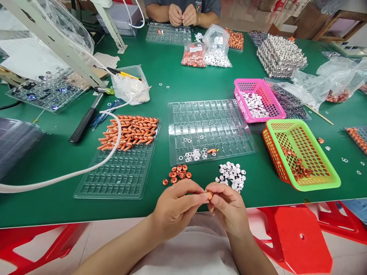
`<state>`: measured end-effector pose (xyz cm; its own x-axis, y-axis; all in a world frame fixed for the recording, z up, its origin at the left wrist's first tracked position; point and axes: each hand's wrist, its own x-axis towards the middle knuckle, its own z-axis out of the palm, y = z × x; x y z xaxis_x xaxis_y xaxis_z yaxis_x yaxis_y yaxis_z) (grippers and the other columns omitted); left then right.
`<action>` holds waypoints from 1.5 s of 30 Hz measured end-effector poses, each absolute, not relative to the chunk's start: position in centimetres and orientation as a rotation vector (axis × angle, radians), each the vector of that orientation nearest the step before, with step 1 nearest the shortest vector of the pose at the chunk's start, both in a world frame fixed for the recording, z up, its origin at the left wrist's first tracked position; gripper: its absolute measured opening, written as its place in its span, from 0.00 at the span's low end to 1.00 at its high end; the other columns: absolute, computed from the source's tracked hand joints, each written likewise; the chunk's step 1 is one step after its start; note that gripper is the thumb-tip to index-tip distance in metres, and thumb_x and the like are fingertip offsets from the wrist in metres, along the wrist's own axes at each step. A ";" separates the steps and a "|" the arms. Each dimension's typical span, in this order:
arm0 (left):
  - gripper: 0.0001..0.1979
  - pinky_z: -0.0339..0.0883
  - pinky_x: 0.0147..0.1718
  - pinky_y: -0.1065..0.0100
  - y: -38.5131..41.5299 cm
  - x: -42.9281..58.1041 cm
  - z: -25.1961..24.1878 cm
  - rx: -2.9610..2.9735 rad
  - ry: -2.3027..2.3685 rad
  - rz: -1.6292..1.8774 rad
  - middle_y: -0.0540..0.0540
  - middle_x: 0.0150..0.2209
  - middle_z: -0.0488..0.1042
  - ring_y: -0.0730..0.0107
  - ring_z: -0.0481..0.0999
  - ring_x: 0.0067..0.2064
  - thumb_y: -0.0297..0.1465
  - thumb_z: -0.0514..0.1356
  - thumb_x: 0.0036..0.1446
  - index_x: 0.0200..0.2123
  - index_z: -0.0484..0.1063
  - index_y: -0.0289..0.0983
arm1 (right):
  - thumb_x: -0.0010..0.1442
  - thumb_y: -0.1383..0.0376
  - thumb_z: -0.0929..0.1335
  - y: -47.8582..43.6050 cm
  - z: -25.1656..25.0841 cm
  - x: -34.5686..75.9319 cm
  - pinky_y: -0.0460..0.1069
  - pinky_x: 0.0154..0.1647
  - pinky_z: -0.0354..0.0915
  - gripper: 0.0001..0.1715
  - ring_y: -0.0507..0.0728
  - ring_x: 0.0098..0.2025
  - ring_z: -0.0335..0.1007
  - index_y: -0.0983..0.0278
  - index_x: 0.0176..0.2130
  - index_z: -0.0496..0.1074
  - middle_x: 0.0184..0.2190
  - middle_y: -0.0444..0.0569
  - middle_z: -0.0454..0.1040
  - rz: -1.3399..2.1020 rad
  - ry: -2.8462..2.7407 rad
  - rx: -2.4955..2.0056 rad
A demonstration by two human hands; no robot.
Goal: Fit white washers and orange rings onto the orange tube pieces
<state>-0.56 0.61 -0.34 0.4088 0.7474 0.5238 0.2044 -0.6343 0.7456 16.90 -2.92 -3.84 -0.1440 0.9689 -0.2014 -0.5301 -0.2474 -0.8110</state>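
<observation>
Close to the table's front edge, my left hand (179, 206) and my right hand (229, 208) meet, their fingertips closed together on a small orange round part (210, 195). Fingers cover much of that part. Just beyond my left hand lies a group of orange round pieces with centre holes (179, 173). Past my right hand is a heap of white discs with dark marks (231, 173). A clear plastic tray (212, 122) sits further back, with white rings (196, 154) and a small orange piece with a yellow tip (212, 151) along its near side.
To the left, another tray (114, 179) bears stacked orange pieces (129, 131), a white cable (111, 152) crossing it. A hammer (86, 120) lies beyond. Pink (239, 86) and green (323, 183) baskets stand right. Across the table, a co-worker's hands (183, 16) work above a tray.
</observation>
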 end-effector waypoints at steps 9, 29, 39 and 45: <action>0.17 0.71 0.34 0.70 0.4 -0.7 -0.7 2.076 0.793 1.195 0.44 0.36 0.75 0.71 0.75 0.36 0.15 0.60 0.54 0.45 0.75 0.36 | 0.60 0.68 0.71 -3.4 -4.0 16.9 0.41 0.22 0.66 0.09 0.47 0.26 0.69 0.58 0.41 0.78 0.37 0.46 0.73 1.602 -0.766 -0.864; 0.15 0.72 0.32 0.72 0.2 -0.6 -0.5 2.070 0.872 1.187 0.45 0.35 0.76 0.73 0.75 0.34 0.18 0.59 0.57 0.44 0.74 0.39 | 0.59 0.69 0.71 -3.0 -3.9 16.9 0.44 0.23 0.69 0.12 0.51 0.31 0.70 0.55 0.42 0.78 0.37 0.49 0.74 1.524 -0.876 -0.868; 0.14 0.73 0.32 0.73 0.2 -0.4 -0.4 2.038 0.863 1.206 0.45 0.34 0.76 0.74 0.75 0.34 0.18 0.59 0.57 0.43 0.74 0.38 | 0.58 0.71 0.71 -3.0 -4.1 17.0 0.44 0.23 0.70 0.14 0.52 0.32 0.72 0.54 0.42 0.79 0.37 0.49 0.76 1.511 -0.903 -0.861; 0.13 0.73 0.32 0.72 0.2 -0.3 -0.6 2.045 0.881 1.204 0.46 0.34 0.76 0.74 0.76 0.33 0.19 0.58 0.58 0.44 0.74 0.39 | 0.57 0.69 0.72 -3.0 -3.9 17.2 0.45 0.21 0.69 0.12 0.54 0.33 0.72 0.54 0.41 0.79 0.36 0.50 0.76 1.493 -0.925 -0.896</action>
